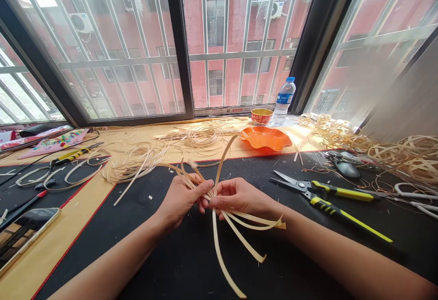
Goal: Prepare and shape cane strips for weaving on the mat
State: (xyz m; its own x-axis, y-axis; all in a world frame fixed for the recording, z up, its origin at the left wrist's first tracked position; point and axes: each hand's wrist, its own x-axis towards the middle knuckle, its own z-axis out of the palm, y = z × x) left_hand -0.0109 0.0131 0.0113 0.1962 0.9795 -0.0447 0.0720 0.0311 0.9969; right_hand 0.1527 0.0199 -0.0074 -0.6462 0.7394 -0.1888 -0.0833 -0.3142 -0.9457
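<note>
Several flat bamboo strips cross one another between my two hands, above the black mat. My left hand pinches them at the crossing, thumb on top, with strip ends poking out beyond its fingers. Close against it, my right hand is closed on the same crossing with thumb and fingertips. One strip curves up and away from the hands, one bends down toward me, and others fan out to the lower right under my right wrist. The exact crossing is partly hidden by my fingers.
Yellow-handled shears lie with blades apart at right. Behind are coiled strips, an orange wavy dish, a red bowl and a water bottle. Woven balls are piled at right; a framed device is at left.
</note>
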